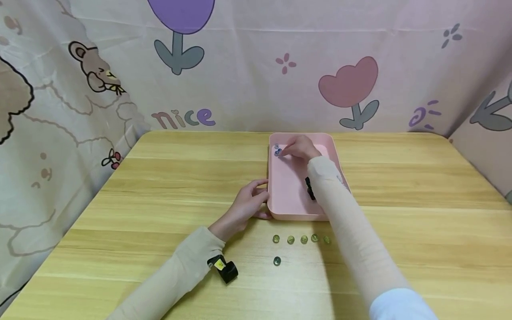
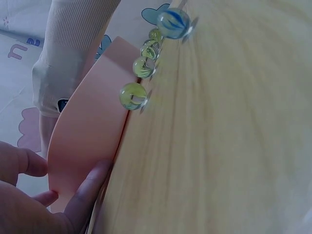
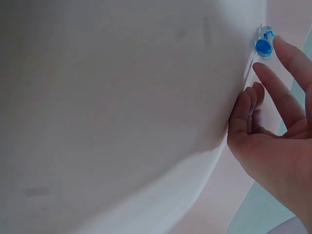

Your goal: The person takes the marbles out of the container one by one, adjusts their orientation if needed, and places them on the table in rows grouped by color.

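"How are the hands?"

"Right hand [image 1: 302,147]: thumb and forefinger parted, nothing visibly gripped. Left hand [image 1: 249,202]: fingers loosely spread against the left wall of a pink rectangular plastic tray [image 1: 286,195]."

"And the clear-and-blue round glass marbles [image 1: 277,153]?"

"Near mid-frame, in the tray's upper-left corner, just left of the right hand's fingertips; that hand's nearer. The tray's long axis runs up the frame."

Shows at right a bare right hand [image 3: 280,151], with two digits stretched toward clustered clear glass marbles with blue swirls [image 3: 264,47] and other fingers curled inward. Takes in, leftward, a broad, smooth, greyish-white tray floor [image 3: 112,97], partly shadowed, edged by a pale pink wall [image 3: 222,190].
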`<action>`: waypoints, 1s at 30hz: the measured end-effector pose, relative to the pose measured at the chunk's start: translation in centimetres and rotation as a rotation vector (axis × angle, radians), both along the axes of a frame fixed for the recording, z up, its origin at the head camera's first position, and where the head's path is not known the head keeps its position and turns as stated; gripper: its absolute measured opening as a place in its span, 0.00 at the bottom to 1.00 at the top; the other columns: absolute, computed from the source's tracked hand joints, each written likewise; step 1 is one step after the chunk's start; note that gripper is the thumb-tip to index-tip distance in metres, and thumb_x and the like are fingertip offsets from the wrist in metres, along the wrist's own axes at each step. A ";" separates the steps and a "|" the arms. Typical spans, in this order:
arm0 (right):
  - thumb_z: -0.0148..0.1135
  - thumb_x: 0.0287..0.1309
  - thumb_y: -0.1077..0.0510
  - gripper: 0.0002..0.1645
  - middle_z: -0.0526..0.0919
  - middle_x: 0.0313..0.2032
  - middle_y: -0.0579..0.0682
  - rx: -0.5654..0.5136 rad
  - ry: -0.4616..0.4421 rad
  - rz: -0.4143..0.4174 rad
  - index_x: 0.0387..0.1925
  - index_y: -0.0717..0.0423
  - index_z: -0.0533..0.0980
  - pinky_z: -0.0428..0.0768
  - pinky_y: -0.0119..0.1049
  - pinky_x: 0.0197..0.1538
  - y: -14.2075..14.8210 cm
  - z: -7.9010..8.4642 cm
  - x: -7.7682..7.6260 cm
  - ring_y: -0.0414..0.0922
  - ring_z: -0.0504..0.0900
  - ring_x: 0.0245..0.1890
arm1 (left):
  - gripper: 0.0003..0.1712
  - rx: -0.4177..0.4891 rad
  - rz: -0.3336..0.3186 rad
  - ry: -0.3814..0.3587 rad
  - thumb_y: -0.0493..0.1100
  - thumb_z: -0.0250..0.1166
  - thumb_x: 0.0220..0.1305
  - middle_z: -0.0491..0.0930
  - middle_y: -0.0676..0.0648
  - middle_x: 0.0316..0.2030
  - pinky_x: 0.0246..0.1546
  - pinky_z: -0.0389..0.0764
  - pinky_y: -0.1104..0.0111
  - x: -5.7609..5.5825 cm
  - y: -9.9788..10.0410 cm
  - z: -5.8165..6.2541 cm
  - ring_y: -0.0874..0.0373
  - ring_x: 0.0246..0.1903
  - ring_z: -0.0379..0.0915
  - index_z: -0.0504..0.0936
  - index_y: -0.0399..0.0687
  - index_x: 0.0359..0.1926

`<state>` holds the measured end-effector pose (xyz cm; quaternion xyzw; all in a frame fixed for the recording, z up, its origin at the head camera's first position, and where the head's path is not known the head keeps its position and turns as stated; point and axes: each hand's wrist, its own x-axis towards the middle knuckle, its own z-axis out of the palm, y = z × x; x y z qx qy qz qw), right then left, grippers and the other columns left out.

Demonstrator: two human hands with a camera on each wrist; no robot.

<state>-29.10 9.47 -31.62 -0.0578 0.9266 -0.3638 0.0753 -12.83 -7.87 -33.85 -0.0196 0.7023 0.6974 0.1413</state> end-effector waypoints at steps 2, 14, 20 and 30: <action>0.72 0.50 0.57 0.13 0.74 0.27 0.48 0.011 0.002 0.006 0.30 0.65 0.81 0.65 0.29 0.29 -0.1 -0.1 -0.2 0.43 0.67 0.29 | 0.31 -0.002 0.002 0.000 0.31 0.52 0.63 0.72 0.34 0.55 0.30 0.88 0.60 0.0 0.0 0.0 0.43 0.49 0.75 0.63 0.40 0.69; 0.71 0.52 0.57 0.14 0.81 0.42 0.55 0.038 -0.016 0.026 0.38 0.64 0.83 0.71 0.31 0.36 -0.2 0.3 -0.1 0.43 0.70 0.35 | 0.32 0.015 0.004 0.007 0.29 0.52 0.62 0.73 0.33 0.54 0.31 0.88 0.58 0.0 0.0 0.0 0.43 0.49 0.76 0.64 0.39 0.68; 0.69 0.53 0.59 0.15 0.81 0.36 0.49 -0.078 -0.030 0.037 0.41 0.64 0.83 0.70 0.28 0.37 0.3 0.2 -0.3 0.40 0.70 0.34 | 0.32 0.011 0.007 0.009 0.30 0.52 0.61 0.73 0.34 0.54 0.30 0.88 0.58 0.0 0.0 0.1 0.44 0.48 0.76 0.64 0.39 0.68; 0.62 0.60 0.61 0.16 0.76 0.25 0.45 -0.282 -0.062 0.038 0.47 0.68 0.80 0.70 0.27 0.31 1.1 -0.1 -0.1 0.39 0.69 0.26 | 0.32 0.013 0.003 -0.002 0.30 0.53 0.62 0.72 0.33 0.55 0.30 0.88 0.59 0.0 0.2 0.1 0.43 0.49 0.76 0.64 0.39 0.69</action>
